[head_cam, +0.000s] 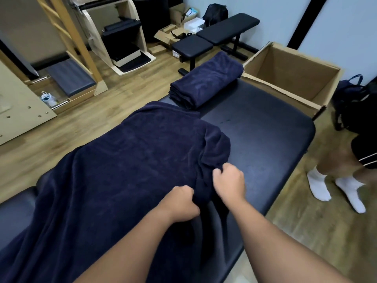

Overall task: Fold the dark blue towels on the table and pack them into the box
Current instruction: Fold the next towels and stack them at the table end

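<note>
Both hands gather the edge of a dark blue towel on the padded worktop.

The left hand (181, 203) and right hand (229, 181) each clutch a bunched fold of the spread towel (122, 170), which drapes over the black worktop (265, 139) and its near-left edge. Farther off lies a stack of folded towels (206, 82), just beside the open cardboard box (289, 78) at the far right corner. A second person's legs in white socks (334, 188) stand right. No writing is legible.

Wood floor (61, 131), black bench (216, 35)
</note>
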A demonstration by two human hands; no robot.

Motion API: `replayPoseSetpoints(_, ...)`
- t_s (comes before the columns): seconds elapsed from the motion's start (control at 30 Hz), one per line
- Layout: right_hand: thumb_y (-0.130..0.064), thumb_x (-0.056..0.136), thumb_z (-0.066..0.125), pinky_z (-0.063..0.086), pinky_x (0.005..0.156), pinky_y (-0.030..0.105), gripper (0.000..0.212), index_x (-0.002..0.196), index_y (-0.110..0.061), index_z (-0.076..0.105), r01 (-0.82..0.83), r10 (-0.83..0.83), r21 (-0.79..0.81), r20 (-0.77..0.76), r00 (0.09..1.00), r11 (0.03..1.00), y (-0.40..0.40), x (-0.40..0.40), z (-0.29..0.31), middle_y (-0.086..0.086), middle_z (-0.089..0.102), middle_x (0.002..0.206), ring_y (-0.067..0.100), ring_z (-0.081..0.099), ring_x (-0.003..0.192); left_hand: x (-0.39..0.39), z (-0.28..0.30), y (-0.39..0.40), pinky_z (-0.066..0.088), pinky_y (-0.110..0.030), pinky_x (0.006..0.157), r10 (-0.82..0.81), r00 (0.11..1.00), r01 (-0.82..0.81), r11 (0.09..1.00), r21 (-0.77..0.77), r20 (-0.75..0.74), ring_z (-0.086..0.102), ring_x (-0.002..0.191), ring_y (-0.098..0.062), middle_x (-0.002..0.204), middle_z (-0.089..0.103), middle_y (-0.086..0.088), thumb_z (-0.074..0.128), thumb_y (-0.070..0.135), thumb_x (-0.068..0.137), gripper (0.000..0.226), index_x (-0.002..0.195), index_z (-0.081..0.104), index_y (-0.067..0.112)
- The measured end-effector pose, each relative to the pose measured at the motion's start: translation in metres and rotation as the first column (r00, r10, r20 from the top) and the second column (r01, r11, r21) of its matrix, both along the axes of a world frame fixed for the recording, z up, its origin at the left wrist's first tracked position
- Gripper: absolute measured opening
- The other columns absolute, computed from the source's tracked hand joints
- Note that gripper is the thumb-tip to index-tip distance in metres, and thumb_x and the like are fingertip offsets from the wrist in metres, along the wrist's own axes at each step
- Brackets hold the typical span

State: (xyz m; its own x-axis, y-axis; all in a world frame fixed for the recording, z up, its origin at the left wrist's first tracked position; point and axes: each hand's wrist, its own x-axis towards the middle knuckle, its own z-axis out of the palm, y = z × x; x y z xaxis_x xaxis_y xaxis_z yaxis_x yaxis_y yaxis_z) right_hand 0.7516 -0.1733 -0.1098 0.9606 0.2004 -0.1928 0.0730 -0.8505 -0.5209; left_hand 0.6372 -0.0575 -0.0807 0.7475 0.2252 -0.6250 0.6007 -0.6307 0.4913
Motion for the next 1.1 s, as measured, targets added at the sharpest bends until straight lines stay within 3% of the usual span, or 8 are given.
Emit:
replayPoseSetpoints(0.17,-0.022,0.085,0.052,0.044,0.078,0.045,0.025,0.074,-0.001,0.061,0.282,-0.272,0.023,0.351,0.896,0.959,-0.061,0.020,0.031,0.019,0.063,0.088,0.041,0.053,0.091,-0.010,0.017,0.009,0.044,-0.028,0.054,0.182,0.981,-0.195,0.907,-0.373,-0.068,0.059,0.055,-0.026,0.061,0.065,-0.008,0.049,0.014,0.058,0.021,0.076,0.060,0.011)
replayPoseSetpoints(0.3,-0.034,0.090,0.061,0.038,0.068,0.035,0.034,0.063,-0.016,0.052,-0.159,0.144,0.025,0.305,0.941,0.987,-0.078,0.021,0.028,-0.002,0.059,0.073,0.027,0.056,0.078,-0.017,0.018,-0.017,0.057,-0.031,0.063,-0.094,0.992,0.085,0.991,-0.099,-0.083,0.064,0.052,-0.021,0.064,0.071,-0.006,0.056,0.025,0.082,0.016,0.076,0.063,0.012)
replayPoseSetpoints(0.4,-0.019,0.091,0.062,0.047,0.081,0.035,0.007,0.092,-0.022,0.068,-0.308,0.306,-0.007,0.149,0.940,0.951,-0.084,0.017,0.009,-0.005,0.062,0.095,0.023,0.060,0.094,-0.029,0.023,-0.050,0.057,-0.034,0.066,-0.285,0.953,0.289,0.957,0.030,-0.100,0.069,0.068,-0.027,0.070,0.072,-0.004,0.061,0.051,0.084,0.040,0.067,0.059,0.015)
replayPoseSetpoints(0.47,-0.001,0.082,0.052,0.048,0.085,0.037,0.035,0.105,-0.022,0.066,-0.342,0.348,-0.083,0.061,0.936,0.936,-0.095,0.014,0.002,-0.004,0.059,0.107,0.025,0.057,0.106,-0.036,0.022,-0.070,0.049,-0.034,0.068,-0.382,0.915,0.402,0.893,0.205,-0.128,0.066,0.085,-0.027,0.090,0.069,-0.004,0.064,0.070,0.079,0.054,0.074,0.052,0.018)
replayPoseSetpoints(0.67,-0.009,0.057,0.054,0.040,0.077,0.038,0.027,0.080,-0.022,0.056,-0.719,0.769,-0.276,0.271,0.579,0.638,-0.139,-0.001,-0.007,-0.007,0.049,0.101,0.025,0.048,0.095,-0.049,0.000,-0.119,0.054,-0.035,0.066,-0.440,0.852,0.522,0.763,0.381,-0.285,0.061,0.073,-0.024,0.086,0.063,-0.001,0.068,0.031,0.082,0.019,0.084,0.055,0.018)
replayPoseSetpoints(0.77,-0.023,0.067,0.067,0.039,0.083,0.039,0.041,0.106,-0.032,0.063,-0.813,0.899,-0.386,0.233,0.371,0.436,-0.158,0.002,-0.022,-0.008,0.050,0.114,0.023,0.048,0.102,-0.055,-0.002,-0.129,0.056,-0.037,0.071,-0.335,0.905,0.417,0.818,0.397,-0.263,0.066,0.087,-0.028,0.100,0.066,-0.006,0.059,0.008,0.082,0.014,0.093,0.056,0.016)
replayPoseSetpoints(0.97,-0.023,0.071,0.077,0.038,0.079,0.042,0.013,0.083,-0.027,0.072,-0.673,0.784,-0.403,0.333,0.524,0.620,-0.148,0.034,-0.024,-0.005,0.059,0.101,0.030,0.051,0.094,-0.081,0.002,-0.114,0.056,-0.038,0.070,0.381,0.924,-0.375,0.921,0.110,-0.040,0.063,0.084,-0.023,0.089,0.065,-0.002,0.044,0.005,0.073,0.021,0.082,0.061,0.014)
replayPoseSetpoints(1.1,-0.031,0.072,0.041,0.041,0.078,0.041,0.016,0.063,-0.019,0.047,-0.789,0.840,-0.318,0.344,0.420,0.525,-0.146,0.032,-0.008,-0.008,0.043,0.060,0.022,0.044,0.072,-0.098,0.008,-0.134,0.051,-0.038,0.076,0.226,0.973,-0.208,0.948,0.240,-0.051,0.059,0.089,-0.022,0.098,0.058,0.003,0.057,0.039,0.088,0.021,0.098,0.049,0.023)
